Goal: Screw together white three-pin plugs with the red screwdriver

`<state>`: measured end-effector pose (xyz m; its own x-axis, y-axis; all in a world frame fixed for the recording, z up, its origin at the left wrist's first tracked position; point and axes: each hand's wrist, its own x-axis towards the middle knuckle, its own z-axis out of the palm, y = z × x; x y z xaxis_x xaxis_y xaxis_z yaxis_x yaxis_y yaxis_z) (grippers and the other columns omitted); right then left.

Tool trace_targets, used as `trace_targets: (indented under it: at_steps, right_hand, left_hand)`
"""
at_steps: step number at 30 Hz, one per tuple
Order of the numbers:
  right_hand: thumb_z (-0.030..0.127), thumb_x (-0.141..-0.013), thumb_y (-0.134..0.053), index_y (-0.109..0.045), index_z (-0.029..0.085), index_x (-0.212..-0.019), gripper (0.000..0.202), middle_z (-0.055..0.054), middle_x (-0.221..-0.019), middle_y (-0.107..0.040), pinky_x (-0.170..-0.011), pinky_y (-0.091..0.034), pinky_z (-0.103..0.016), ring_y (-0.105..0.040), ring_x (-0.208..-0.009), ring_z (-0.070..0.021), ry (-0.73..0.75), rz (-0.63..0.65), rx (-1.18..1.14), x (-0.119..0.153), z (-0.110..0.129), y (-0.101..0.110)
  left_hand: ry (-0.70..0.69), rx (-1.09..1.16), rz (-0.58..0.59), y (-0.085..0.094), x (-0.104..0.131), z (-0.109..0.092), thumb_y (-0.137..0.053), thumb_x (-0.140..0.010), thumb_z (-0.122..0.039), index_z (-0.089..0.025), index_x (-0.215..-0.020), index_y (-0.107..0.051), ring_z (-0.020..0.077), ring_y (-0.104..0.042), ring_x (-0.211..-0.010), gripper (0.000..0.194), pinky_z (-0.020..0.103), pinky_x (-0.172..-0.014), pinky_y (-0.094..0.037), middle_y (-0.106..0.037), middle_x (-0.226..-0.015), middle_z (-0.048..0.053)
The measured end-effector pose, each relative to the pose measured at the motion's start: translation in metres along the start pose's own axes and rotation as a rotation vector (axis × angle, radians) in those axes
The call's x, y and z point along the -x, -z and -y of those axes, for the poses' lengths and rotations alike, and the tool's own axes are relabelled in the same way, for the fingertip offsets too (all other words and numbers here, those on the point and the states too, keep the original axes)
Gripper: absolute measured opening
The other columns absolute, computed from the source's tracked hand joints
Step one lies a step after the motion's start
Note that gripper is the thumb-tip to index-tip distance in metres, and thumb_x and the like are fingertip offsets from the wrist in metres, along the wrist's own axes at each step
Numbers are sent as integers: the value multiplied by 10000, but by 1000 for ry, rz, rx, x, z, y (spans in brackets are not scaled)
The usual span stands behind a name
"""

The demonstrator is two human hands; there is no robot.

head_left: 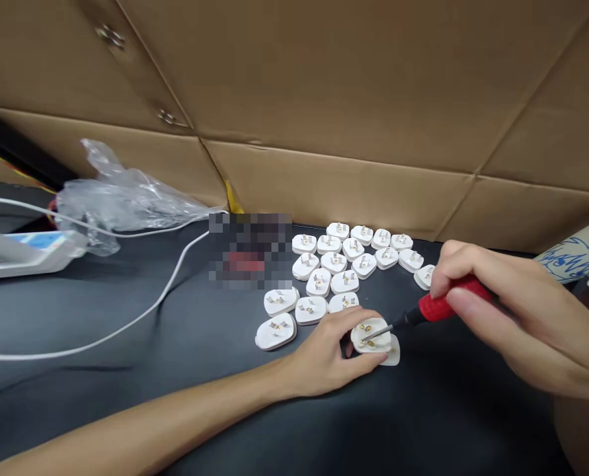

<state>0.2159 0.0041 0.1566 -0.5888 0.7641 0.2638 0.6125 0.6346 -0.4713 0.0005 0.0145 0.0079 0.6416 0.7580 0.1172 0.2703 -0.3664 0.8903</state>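
Note:
My left hand grips a white plug part by its edges, with thumb and fingers on opposite sides. Brass-coloured metal pieces show on its upper face. Under its right side a flat pale piece sticks out. In my right hand is a screwdriver with a red and black handle, held at a slant. Its metal shaft reaches down to the plug part, the tip at the metal pieces. Beyond my left hand, several white plugs lie with their metal pins up.
Brown cardboard walls off the back of the dark table. Clear plastic bags lie at the back left, near a white cable and a white and blue object. At the right edge sits pale fabric with blue markings. One patch is pixelated.

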Motion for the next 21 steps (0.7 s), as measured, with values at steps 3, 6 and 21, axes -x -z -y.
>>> trace_targets:
  at_steps: [3, 6, 21]
  right_hand:
    - [191, -1005, -452, -509, 222, -851, 167, 70, -597, -555, -469, -366, -219, -444, -437, -80, -61, -95, 103, -3, 1, -4]
    - [220, -999, -483, -518, 228, -936, 73, 59, -721, -627, -495, -391, -200, -533, -518, -73, -35, -8, 89, 2, -2, 1]
    - [226, -984, -514, -498, 244, -923, 65, 24, -784, -637, -558, -451, -241, -605, -608, -121, -87, -75, 108, 7, 8, -8]
  left_hand:
    - [-7, 6, -8, 0, 0, 1, -689, -862, -297, -200, -1062, -651, 195, -622, -818, 226, 263, -652, -523, -674, -931, 38]
    - [-2, 14, -11, 1, 0, 0, -685, -869, -279, -197, -1059, -644, 188, -618, -816, 211, 255, -649, -513, -669, -935, 37]
    - [1, 30, -16, 2, 0, -1, -676, -871, -294, -198, -1052, -655, 180, -607, -783, 205, 237, -627, -505, -666, -913, 22]
